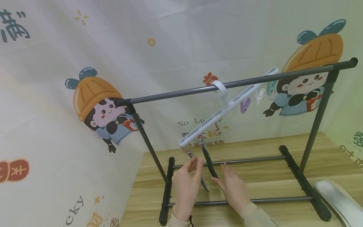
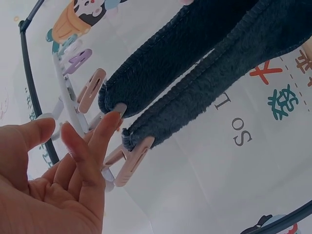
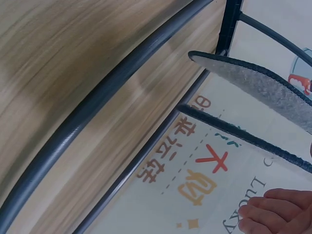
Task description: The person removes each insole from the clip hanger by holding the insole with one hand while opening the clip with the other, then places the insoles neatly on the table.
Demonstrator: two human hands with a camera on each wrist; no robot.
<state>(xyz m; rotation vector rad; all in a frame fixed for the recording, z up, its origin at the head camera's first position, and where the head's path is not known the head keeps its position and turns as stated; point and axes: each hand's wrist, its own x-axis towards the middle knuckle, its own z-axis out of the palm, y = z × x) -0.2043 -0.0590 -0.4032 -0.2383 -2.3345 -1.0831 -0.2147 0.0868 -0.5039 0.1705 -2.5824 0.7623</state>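
Two dark, fuzzy insoles hang from a white clip hanger point(image 1: 211, 121): one insole point(image 1: 209, 161) faces the right hand, the other insole point(image 1: 204, 184) hangs partly behind the left hand. Beige-pink clips pinch their upper ends; one such clip point(image 2: 134, 163) shows in the left wrist view. My left hand point(image 1: 185, 183) is up beside the clips, fingers loosely bent, its index fingertip overlapping the end of one insole point(image 2: 156, 63). Lower down, my right hand point(image 1: 233, 189) stays beside the nearer insole's lower end with straight fingers. Grey pile shows on one insole's face point(image 3: 253, 80) in the right wrist view.
The hanger's hook point(image 1: 220, 86) sits over the top bar of a dark metal rack point(image 1: 175, 94). Toward its far end dangle purple point(image 1: 245, 105), white point(image 1: 259, 96) and teal clips. A pale silvery insole point(image 1: 337, 201) lies on the wooden surface at right, beside the rack's foot.
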